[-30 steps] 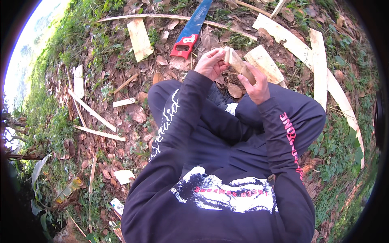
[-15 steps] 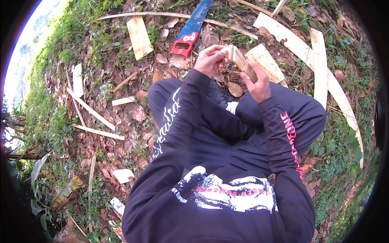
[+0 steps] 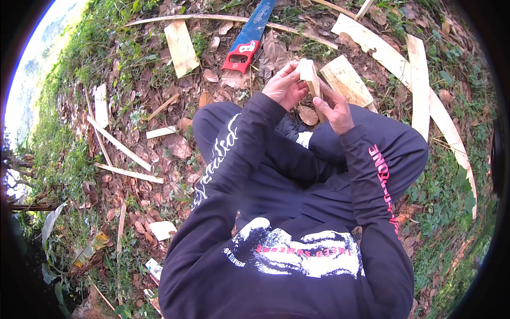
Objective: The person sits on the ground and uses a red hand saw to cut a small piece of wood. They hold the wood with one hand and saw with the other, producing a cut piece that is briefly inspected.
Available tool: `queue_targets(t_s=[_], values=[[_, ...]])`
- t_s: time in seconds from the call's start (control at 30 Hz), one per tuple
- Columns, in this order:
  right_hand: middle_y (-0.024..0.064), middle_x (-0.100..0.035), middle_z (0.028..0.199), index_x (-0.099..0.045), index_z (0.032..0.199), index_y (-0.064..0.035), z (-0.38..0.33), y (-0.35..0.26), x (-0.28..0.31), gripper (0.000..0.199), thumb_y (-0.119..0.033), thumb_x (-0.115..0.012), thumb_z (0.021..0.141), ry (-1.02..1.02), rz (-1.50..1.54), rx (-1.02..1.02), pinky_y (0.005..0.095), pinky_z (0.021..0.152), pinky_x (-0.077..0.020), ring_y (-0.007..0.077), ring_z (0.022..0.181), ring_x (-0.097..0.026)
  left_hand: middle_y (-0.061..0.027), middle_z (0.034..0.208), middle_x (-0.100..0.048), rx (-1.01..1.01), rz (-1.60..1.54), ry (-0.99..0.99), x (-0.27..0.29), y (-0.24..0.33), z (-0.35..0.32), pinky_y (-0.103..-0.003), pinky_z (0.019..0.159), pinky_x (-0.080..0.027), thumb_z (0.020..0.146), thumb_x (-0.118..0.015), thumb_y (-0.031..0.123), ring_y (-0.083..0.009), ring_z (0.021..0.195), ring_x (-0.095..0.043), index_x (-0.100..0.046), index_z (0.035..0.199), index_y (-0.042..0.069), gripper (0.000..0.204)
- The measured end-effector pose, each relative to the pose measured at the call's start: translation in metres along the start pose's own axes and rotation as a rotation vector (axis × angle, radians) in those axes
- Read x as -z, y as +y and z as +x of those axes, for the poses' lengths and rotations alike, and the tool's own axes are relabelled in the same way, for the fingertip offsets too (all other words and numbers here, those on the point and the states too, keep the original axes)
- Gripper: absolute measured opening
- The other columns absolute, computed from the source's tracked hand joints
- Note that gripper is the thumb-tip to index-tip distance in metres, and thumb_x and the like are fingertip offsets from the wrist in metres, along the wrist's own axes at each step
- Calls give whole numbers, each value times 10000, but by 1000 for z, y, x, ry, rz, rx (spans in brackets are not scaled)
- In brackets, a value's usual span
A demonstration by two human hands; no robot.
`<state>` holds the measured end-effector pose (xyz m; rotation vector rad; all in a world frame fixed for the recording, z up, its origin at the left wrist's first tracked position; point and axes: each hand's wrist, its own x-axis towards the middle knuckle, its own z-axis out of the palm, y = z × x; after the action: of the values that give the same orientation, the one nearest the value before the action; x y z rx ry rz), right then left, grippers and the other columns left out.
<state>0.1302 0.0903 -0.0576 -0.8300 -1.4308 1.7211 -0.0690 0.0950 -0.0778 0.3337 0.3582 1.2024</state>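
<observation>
A short, pale wooden piece (image 3: 309,74) is held up between my hands above my crossed legs. My right hand (image 3: 336,110) grips its lower right side, with the thumb on the near face and the fingers partly hidden behind. At the upper left end, my left hand (image 3: 287,86) pinches the wood with thumb and forefinger, its other fingers curled. A wider wooden board (image 3: 347,80) lies on the ground just beyond my right hand. Past my left hand rests a handsaw (image 3: 249,40) with a blue blade and red handle.
Long wooden strips (image 3: 419,85) lie to the right, one curving along the ground. A rectangular board (image 3: 181,49) is left of the saw. Several thin offcuts (image 3: 119,143) are scattered at the left among dry leaves and low green plants.
The wooden piece has turned more upright, showing its pale end and edge. My left hand has moved slightly right and down along with it, while my right hand stays nearly in place.
</observation>
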Motion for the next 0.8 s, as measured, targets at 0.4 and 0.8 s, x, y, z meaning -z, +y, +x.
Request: queue_targets(t_s=[0.4,0.8], values=[[173,-680,1178,-587,1323,-27,7,-7,22,491,-174,-725,874,127,-504,58,324,963,-479,236,1092,-651,-47,947,-665,-98,370,119,2,25,6,-212,599,-458,918,-654,51,-92,787,-628,-586,1090,56,185],[143,-652,1057,-592,1307,-129,18,-53,61,501,-338,-686,860,235,-1112,122,425,830,-537,337,964,-648,-120,865,-736,-248,1549,331,-38,19,60,-311,712,-549,836,-778,306,-171,768,-703,-709,1071,-4,395]])
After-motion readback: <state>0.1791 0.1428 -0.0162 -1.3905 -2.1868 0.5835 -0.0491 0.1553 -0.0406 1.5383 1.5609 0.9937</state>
